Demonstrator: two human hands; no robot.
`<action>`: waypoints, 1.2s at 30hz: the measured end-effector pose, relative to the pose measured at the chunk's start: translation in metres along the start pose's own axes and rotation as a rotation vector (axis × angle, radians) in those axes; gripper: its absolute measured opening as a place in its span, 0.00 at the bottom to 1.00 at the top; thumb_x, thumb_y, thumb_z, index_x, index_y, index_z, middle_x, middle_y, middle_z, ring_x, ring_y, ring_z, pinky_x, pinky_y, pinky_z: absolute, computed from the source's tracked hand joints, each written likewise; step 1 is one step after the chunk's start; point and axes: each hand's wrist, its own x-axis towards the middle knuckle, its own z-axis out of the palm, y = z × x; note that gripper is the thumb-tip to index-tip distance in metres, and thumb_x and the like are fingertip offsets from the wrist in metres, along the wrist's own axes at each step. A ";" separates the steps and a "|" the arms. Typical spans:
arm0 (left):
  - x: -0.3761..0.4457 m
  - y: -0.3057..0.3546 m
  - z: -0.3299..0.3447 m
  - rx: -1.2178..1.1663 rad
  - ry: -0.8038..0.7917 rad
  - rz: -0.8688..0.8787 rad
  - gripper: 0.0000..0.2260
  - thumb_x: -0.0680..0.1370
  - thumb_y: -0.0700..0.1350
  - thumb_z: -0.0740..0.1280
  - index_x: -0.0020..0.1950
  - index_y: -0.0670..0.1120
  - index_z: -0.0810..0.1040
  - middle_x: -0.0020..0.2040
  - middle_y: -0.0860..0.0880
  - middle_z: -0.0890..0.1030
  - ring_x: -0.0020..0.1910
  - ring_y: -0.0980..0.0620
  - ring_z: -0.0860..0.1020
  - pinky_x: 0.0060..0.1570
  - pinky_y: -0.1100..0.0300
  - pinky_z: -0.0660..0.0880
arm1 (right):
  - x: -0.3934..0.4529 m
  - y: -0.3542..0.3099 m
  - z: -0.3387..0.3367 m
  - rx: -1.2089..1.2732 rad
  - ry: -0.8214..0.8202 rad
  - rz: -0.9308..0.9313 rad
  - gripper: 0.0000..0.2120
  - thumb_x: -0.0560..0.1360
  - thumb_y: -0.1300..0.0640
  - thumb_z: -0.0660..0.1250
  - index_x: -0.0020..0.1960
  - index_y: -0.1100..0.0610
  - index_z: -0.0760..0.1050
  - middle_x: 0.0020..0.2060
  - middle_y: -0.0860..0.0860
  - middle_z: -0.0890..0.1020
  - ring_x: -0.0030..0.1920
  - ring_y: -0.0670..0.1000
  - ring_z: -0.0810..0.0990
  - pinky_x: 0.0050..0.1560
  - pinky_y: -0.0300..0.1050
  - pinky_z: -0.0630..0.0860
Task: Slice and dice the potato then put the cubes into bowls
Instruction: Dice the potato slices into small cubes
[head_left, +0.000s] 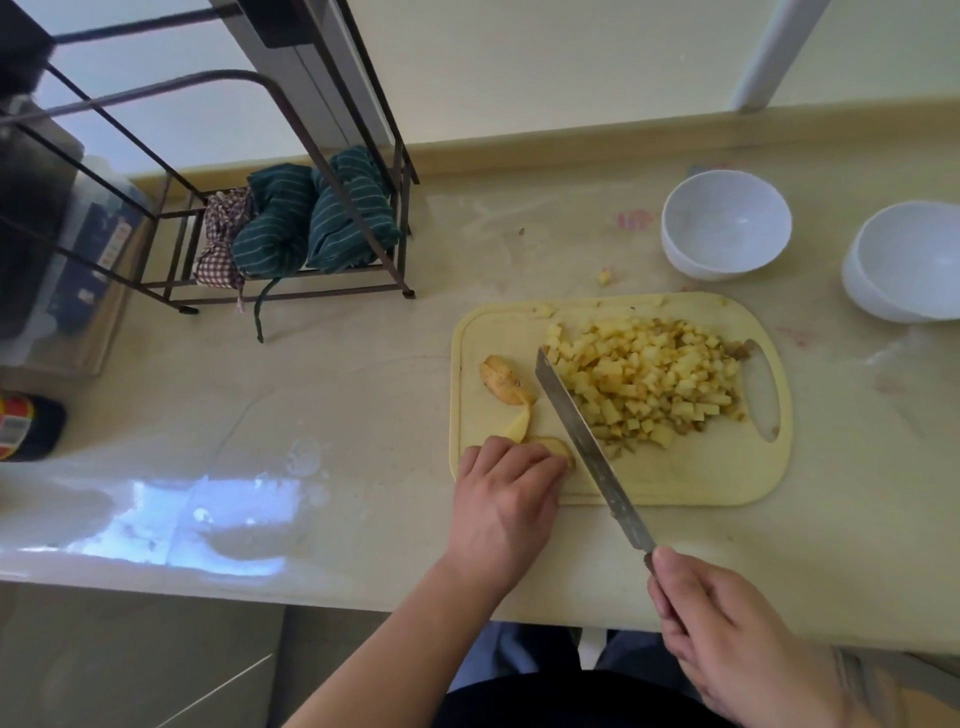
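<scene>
slice (558, 448): thin, wet, slippery; left hand (506, 496) curls over it, at the board's (675, 483) seven o'clock.
knife (587, 444): right hand (727, 631) grips handle (blade beside the cubes (649, 379)).

Yellow potato cubes (649, 384) lie heaped on the cutting board (675, 478); three slices (501, 382) lie left; two white bowls (726, 223) stand behind, empty.
</scene>
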 end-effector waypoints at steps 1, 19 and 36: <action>0.001 0.001 0.003 -0.012 -0.006 0.014 0.03 0.78 0.45 0.74 0.49 0.47 0.87 0.48 0.53 0.84 0.44 0.48 0.77 0.42 0.52 0.71 | 0.000 0.001 0.000 -0.035 0.014 -0.006 0.30 0.74 0.32 0.50 0.34 0.58 0.67 0.23 0.49 0.65 0.21 0.46 0.61 0.21 0.33 0.58; 0.028 -0.046 -0.015 0.006 -0.039 0.261 0.06 0.78 0.42 0.73 0.54 0.44 0.86 0.55 0.47 0.84 0.53 0.43 0.80 0.50 0.50 0.74 | -0.001 0.002 -0.015 -0.118 0.047 -0.009 0.33 0.71 0.27 0.51 0.36 0.59 0.66 0.23 0.50 0.65 0.23 0.48 0.61 0.23 0.35 0.58; 0.083 -0.080 0.000 0.059 -0.082 0.041 0.20 0.79 0.55 0.67 0.64 0.44 0.81 0.62 0.44 0.79 0.62 0.41 0.71 0.61 0.43 0.72 | -0.001 0.007 -0.003 -0.098 0.032 0.040 0.34 0.69 0.25 0.50 0.36 0.58 0.68 0.22 0.50 0.67 0.25 0.48 0.64 0.27 0.37 0.62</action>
